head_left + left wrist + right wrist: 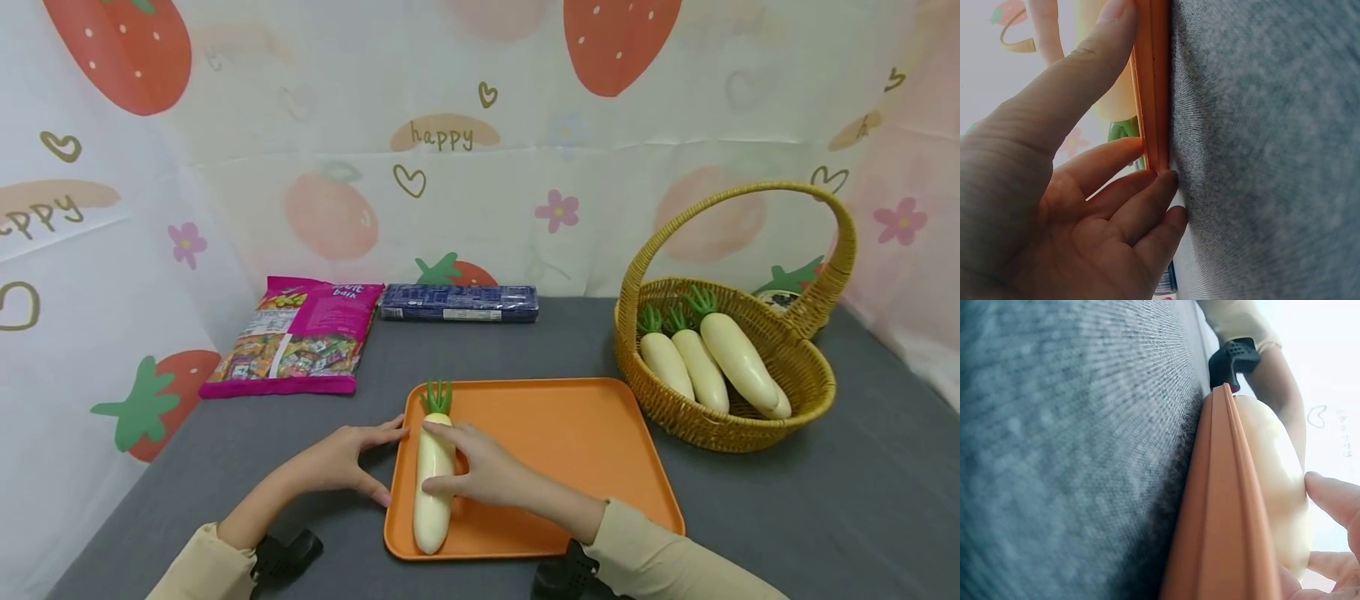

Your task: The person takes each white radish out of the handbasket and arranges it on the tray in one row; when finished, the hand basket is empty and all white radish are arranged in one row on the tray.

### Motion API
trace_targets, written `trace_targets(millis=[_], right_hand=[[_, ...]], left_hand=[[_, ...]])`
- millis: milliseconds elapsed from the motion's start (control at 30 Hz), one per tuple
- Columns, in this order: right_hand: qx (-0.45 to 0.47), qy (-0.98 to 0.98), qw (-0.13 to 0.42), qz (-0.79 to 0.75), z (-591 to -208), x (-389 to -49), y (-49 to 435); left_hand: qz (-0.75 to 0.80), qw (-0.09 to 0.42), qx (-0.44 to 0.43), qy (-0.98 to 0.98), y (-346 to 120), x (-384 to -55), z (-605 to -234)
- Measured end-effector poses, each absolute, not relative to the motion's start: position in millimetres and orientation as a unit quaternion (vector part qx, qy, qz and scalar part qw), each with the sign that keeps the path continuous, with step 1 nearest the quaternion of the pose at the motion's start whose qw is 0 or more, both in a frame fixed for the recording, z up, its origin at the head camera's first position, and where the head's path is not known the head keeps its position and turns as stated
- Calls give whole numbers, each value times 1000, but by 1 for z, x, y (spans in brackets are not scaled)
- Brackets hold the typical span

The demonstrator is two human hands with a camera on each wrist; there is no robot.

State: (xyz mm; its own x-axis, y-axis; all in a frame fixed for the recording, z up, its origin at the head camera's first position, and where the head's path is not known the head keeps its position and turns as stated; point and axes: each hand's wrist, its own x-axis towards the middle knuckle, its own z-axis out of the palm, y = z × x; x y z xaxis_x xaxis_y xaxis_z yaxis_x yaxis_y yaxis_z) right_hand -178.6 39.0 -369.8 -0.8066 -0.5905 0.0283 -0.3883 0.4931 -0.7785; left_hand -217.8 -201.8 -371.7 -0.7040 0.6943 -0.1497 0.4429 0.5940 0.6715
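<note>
A white radish (432,492) with a short green leafy top lies lengthwise along the left side of an orange tray (555,433). My right hand (487,467) holds it from the right, thumb toward its lower half and fingers near the top end. In the right wrist view the thumb rests on the radish (1275,481) just above the tray's rim (1235,506). My left hand (337,462) is spread at the tray's left edge, thumb and fingers apart. In the left wrist view its fingertips (1169,181) touch the tray's side (1152,81).
A wicker basket (720,433) with several white radishes (738,354) stands right of the tray, its tall handle arching up. Behind the tray lie a pink candy bag (300,337) and a dark blue packet (459,303). A printed curtain (480,208) borders the grey tabletop.
</note>
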Motion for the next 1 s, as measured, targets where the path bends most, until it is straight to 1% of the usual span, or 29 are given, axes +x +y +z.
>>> trace_targets(millis=[533,1000], right_hand=[[-302,848,119,-419,-369,-179,39],[-294,837,122,-445,-366,-183,43]], left_hand=[[311,198,322,872,-202,-216,-370],[309,196,322,873,-202,-215,-373]])
